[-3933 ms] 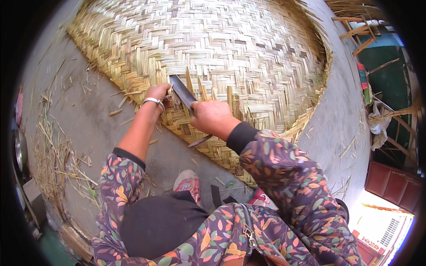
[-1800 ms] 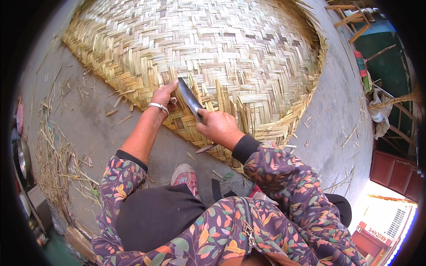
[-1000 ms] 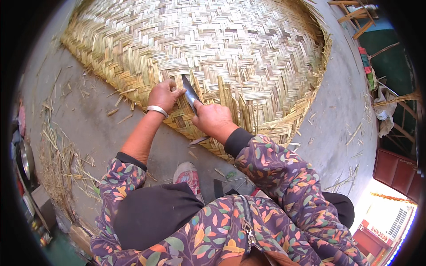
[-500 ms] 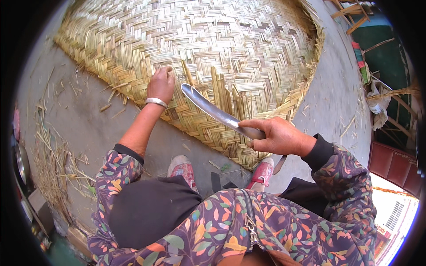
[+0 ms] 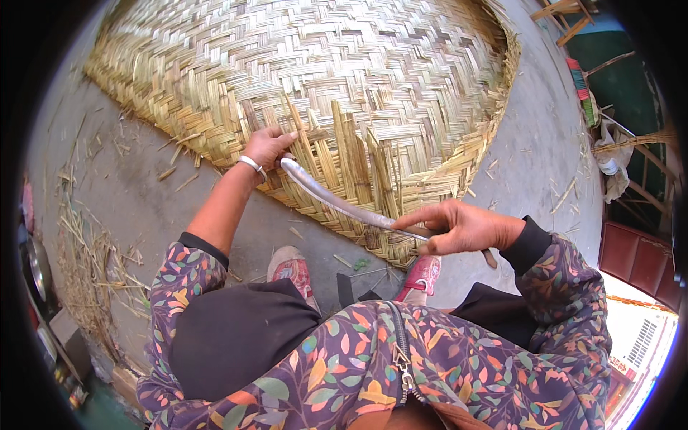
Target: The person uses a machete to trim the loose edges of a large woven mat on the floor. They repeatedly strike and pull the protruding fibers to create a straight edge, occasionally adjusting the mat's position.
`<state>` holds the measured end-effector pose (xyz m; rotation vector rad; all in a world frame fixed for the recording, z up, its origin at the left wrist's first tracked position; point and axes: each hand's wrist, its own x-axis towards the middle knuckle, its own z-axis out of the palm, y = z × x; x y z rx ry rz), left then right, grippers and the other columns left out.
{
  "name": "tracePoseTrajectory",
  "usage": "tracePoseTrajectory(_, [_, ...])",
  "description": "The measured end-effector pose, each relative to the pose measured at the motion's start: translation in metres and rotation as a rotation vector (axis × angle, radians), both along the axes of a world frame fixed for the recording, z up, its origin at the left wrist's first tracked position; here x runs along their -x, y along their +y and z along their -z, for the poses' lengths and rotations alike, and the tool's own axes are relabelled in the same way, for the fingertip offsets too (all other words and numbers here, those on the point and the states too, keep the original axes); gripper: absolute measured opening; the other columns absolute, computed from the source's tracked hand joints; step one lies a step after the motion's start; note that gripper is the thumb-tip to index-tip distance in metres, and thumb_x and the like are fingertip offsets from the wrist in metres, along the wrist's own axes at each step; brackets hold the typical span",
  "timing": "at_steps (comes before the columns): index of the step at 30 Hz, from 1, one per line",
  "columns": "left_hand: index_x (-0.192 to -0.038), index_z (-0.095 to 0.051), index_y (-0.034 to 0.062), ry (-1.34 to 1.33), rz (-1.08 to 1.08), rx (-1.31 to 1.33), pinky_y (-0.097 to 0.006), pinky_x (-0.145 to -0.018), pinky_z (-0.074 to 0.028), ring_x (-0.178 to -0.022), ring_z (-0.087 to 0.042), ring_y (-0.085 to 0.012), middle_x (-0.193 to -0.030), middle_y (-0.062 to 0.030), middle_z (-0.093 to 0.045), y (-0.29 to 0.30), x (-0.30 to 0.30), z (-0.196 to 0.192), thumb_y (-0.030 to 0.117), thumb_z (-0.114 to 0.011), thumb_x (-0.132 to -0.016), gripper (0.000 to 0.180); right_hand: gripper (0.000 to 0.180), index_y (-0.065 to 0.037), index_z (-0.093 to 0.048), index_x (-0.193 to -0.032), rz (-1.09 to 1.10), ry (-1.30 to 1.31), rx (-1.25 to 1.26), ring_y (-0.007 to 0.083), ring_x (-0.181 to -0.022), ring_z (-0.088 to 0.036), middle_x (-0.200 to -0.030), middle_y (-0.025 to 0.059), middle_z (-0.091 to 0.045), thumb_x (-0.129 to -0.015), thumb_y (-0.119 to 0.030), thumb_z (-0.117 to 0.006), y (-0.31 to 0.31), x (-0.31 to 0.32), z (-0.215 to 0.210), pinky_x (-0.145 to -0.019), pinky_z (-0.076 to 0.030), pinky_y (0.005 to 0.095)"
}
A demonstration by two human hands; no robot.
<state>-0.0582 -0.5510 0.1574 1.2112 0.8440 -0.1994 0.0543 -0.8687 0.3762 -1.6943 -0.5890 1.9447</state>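
A large woven mat point(image 5: 287, 72) of flat, straw-coloured reed strips lies before me, its corner pointing toward my feet. Several loose strip ends point(image 5: 349, 154) stand up near that corner. In my right hand point(image 5: 462, 227) is a long curved metal weaving tool point(image 5: 337, 201), with a brown handle end point(image 5: 490, 259) showing beyond the hand. The tool's rounded tip lies over the mat's near left edge, close to my left hand point(image 5: 266, 147). That hand is closed at the weave, thumb pointing right; what its fingers grip is hidden.
Loose straw and stalks point(image 5: 93, 265) litter the grey floor point(image 5: 143, 158) at left. My red shoes point(image 5: 423, 274) stand beside the mat's corner. A wooden stool point(image 5: 570, 18) is at the far right, with a white plastic bag point(image 5: 615, 161) and a dark red panel point(image 5: 638, 261) nearer.
My left hand has come down slightly and closed by the tool's tip. The right hand has moved a little right and down, and the tool has turned and shifted left at its tip.
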Motion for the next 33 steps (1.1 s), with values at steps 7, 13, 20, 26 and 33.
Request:
tracePoseTrajectory(7, [-0.079,-0.057,0.0049,-0.124,-0.106,-0.031,-0.029,-0.042,-0.049,-0.05,-0.062,-0.0148,-0.066,-0.0035,-0.06,-0.011,0.006,0.006,0.016,-0.075,-0.088,0.023,0.053,-0.01,-0.055,-0.138,0.069,0.029,-0.067,0.0032,-0.063,-0.046,-0.077,-0.0051,-0.059,-0.087,-0.017,-0.066,0.019,0.0,0.009,-0.055,-0.038,0.0215])
tracePoseTrajectory(13, [-0.079,-0.059,0.0053,-0.075,-0.217,-0.147,-0.028,-0.044,-0.053,-0.057,-0.066,-0.0144,-0.071,-0.0056,-0.065,-0.015,0.014,0.003,0.015,-0.07,-0.091,0.019,0.055,-0.009,-0.053,-0.139,0.281,0.016,0.033,0.0057,-0.052,-0.048,-0.074,0.0003,-0.062,-0.088,-0.024,-0.066,0.057,0.016,0.045,-0.046,-0.037,0.0241])
tracePoseTrajectory(20, [-0.087,-0.061,0.0097,-0.064,-0.277,0.091,-0.022,-0.05,-0.051,-0.062,-0.064,-0.0091,-0.075,0.0018,-0.065,-0.006,0.017,-0.006,0.017,-0.072,-0.09,0.014,0.057,-0.009,-0.062,-0.13,-0.067,-0.55,-0.006,0.0259,-0.084,-0.07,-0.096,0.0178,-0.072,-0.081,-0.036,-0.067,0.095,0.005,0.063,-0.079,-0.053,0.0353])
tracePoseTrajectory(26, [-0.095,-0.062,0.0125,-0.058,-0.365,0.16,-0.023,-0.054,-0.051,-0.064,-0.064,-0.009,-0.079,0.0043,-0.064,-0.008,0.012,-0.006,0.022,-0.075,-0.089,0.017,0.048,-0.015,-0.066,-0.124,-0.198,-0.725,0.035,0.0329,-0.095,-0.067,-0.099,0.0141,-0.071,-0.082,-0.039,-0.062,0.103,0.03,0.052,-0.087,-0.052,0.042])
tracePoseTrajectory(33, [-0.09,-0.065,0.0139,-0.049,-0.411,0.148,-0.024,-0.053,-0.048,-0.063,-0.063,-0.0094,-0.076,0.0045,-0.063,-0.004,0.002,-0.002,0.035,-0.076,-0.087,0.024,0.049,-0.016,-0.065,-0.126,-0.184,-0.814,-0.033,0.0331,-0.095,-0.067,-0.098,0.0142,-0.072,-0.081,-0.035,-0.061,0.109,0.022,0.075,-0.085,-0.052,0.044])
